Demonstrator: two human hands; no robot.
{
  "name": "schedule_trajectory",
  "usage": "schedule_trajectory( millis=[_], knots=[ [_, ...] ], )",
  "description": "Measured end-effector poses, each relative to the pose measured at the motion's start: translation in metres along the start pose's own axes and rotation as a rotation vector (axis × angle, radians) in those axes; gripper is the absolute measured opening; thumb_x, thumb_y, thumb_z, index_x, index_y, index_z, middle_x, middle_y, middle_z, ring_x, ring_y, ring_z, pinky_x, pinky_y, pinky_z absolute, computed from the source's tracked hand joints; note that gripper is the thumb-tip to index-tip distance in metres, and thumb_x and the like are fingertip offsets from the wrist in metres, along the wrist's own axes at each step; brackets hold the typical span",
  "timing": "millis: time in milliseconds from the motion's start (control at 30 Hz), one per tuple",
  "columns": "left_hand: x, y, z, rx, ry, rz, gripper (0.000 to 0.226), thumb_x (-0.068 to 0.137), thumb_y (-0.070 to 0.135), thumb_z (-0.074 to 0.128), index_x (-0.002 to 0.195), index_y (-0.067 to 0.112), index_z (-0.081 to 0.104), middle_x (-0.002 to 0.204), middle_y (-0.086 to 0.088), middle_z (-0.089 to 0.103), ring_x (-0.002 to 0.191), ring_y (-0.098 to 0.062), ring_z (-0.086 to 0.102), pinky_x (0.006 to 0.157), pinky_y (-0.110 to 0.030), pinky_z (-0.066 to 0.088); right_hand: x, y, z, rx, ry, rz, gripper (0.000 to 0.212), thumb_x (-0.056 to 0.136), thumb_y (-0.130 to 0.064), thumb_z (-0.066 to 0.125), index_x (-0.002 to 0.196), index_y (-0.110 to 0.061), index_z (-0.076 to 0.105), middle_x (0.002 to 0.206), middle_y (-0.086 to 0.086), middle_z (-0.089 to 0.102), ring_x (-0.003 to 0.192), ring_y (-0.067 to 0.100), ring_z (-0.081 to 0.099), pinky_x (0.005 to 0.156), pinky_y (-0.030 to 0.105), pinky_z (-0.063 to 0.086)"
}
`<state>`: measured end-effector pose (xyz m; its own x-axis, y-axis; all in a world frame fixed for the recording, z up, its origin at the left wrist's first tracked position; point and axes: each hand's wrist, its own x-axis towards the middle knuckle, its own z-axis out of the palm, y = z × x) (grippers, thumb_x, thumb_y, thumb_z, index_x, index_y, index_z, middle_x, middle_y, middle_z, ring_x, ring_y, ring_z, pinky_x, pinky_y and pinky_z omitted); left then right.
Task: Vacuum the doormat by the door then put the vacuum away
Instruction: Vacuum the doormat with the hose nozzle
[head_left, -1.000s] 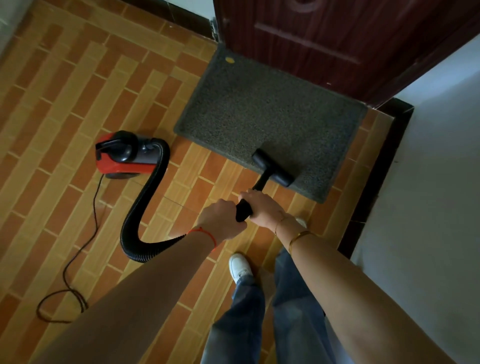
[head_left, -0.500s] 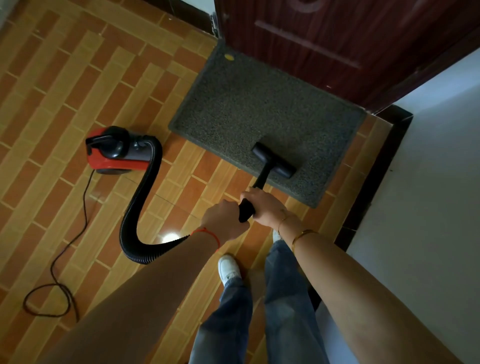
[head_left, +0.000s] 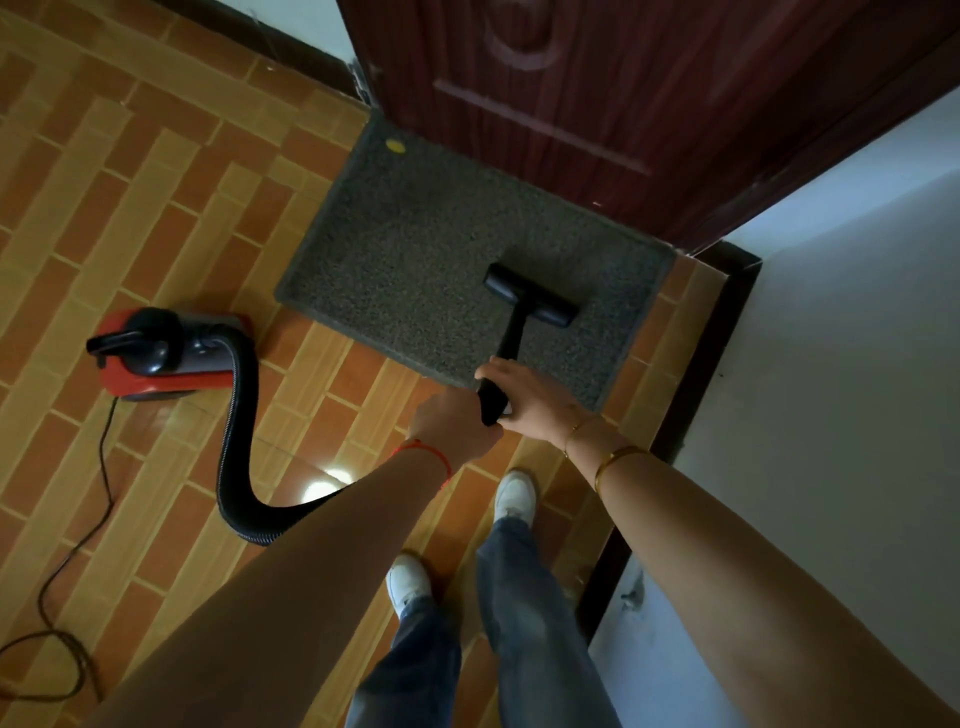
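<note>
The stiff, light wand (head_left: 511, 343) is gripped by the left hand (head_left: 457, 423) and right hand (head_left: 530, 397), its nozzle (head_left: 530, 295) on the doormat (head_left: 441, 249).

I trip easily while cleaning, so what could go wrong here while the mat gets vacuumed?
The ribbed black hose loops across the tiled floor beside the white shoes, so a backward step might catch it. The thin black power cord trails behind the red canister vacuum; pulling the wand could tug it.
</note>
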<state>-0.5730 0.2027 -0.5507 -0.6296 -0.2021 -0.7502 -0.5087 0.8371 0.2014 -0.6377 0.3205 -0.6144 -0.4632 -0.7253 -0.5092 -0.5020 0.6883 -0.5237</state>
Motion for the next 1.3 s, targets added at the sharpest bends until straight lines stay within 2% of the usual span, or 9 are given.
schedule_trajectory(
  millis=[100,267,367,500,700,833,1000,1167,1300],
  knots=[
    [0.017,0.017,-0.016,0.008,0.001,0.004,0.017,0.083,0.031,0.055,0.077,0.015,0.054,0.065,0.001,0.053,0.059,-0.02,0.057,0.047,-0.027,0.044,0.003,0.015,-0.023,-0.026,0.024,-0.019,0.047,0.083,-0.02,0.071,0.125,-0.015,0.05,0.139,0.006,0.048,0.121,0.025,0.054,0.084,0.036,0.05],
    [0.044,0.043,-0.035,-0.062,-0.028,0.013,0.026,0.084,0.03,0.053,0.063,0.015,0.052,0.06,-0.002,0.058,0.056,-0.02,0.062,0.053,-0.029,0.054,0.021,0.034,-0.052,-0.061,0.063,-0.04,0.033,0.083,-0.013,0.069,0.112,-0.012,0.051,0.12,0.005,0.056,0.106,0.023,0.059,0.067,0.029,0.044],
    [0.058,0.058,-0.042,-0.06,-0.033,0.028,0.029,0.085,0.029,0.052,0.059,0.016,0.05,0.057,-0.001,0.055,0.058,-0.02,0.062,0.059,-0.031,0.056,0.035,0.044,-0.066,-0.092,0.045,0.025,0.017,0.089,-0.011,0.059,0.099,-0.012,0.046,0.104,0.008,0.06,0.087,0.026,0.063,0.059,0.033,0.043],
    [0.076,0.071,-0.048,-0.087,-0.042,0.038,0.032,0.086,0.028,0.051,0.057,0.016,0.05,0.057,-0.001,0.055,0.063,-0.021,0.065,0.065,-0.034,0.059,0.052,0.057,-0.081,-0.138,0.004,0.043,0.016,0.092,-0.009,0.053,0.093,-0.015,0.038,0.094,0.009,0.059,0.073,0.026,0.059,0.059,0.04,0.053],
    [0.095,0.078,-0.061,-0.176,-0.043,0.037,0.024,0.085,0.034,0.055,0.069,0.016,0.055,0.057,-0.001,0.063,0.06,-0.016,0.067,0.065,-0.032,0.059,0.07,0.07,-0.095,-0.148,-0.039,0.042,0.005,0.094,-0.008,0.05,0.098,-0.011,0.052,0.108,0.01,0.057,0.093,0.027,0.061,0.073,0.04,0.053],
    [0.1,0.071,-0.065,-0.236,-0.082,0.045,0.016,0.081,0.028,0.06,0.082,0.012,0.062,0.055,-0.001,0.067,0.051,-0.011,0.066,0.062,-0.031,0.061,0.076,0.071,-0.099,-0.149,-0.027,0.042,0.019,0.09,-0.002,0.052,0.107,-0.011,0.056,0.114,0.011,0.055,0.101,0.029,0.058,0.077,0.042,0.053],
    [0.09,0.051,-0.069,-0.426,-0.19,-0.013,0.017,0.083,0.02,0.064,0.083,0.004,0.064,0.06,-0.007,0.067,0.039,-0.011,0.06,0.047,-0.025,0.055,0.077,0.065,-0.093,-0.15,-0.009,0.056,0.023,0.086,0.004,0.052,0.102,-0.011,0.054,0.113,0.008,0.054,0.098,0.027,0.057,0.072,0.041,0.053],
    [0.069,0.025,-0.066,-0.448,-0.169,-0.011,0.019,0.084,0.02,0.06,0.077,0.003,0.063,0.058,-0.009,0.065,0.043,-0.018,0.061,0.054,-0.037,0.059,0.075,0.041,-0.073,-0.147,0.034,0.037,0.023,0.083,0.004,0.056,0.099,-0.013,0.053,0.109,0.008,0.055,0.09,0.028,0.06,0.065,0.038,0.051],
    [0.045,-0.01,-0.061,-0.404,-0.126,-0.012,0.017,0.082,0.018,0.056,0.071,0.004,0.061,0.054,-0.01,0.063,0.041,-0.019,0.059,0.051,-0.032,0.056,0.074,0.006,-0.047,-0.099,0.06,0.017,0.021,0.083,0.003,0.058,0.098,-0.011,0.055,0.109,0.009,0.057,0.096,0.028,0.058,0.069,0.038,0.052]
  ],
)
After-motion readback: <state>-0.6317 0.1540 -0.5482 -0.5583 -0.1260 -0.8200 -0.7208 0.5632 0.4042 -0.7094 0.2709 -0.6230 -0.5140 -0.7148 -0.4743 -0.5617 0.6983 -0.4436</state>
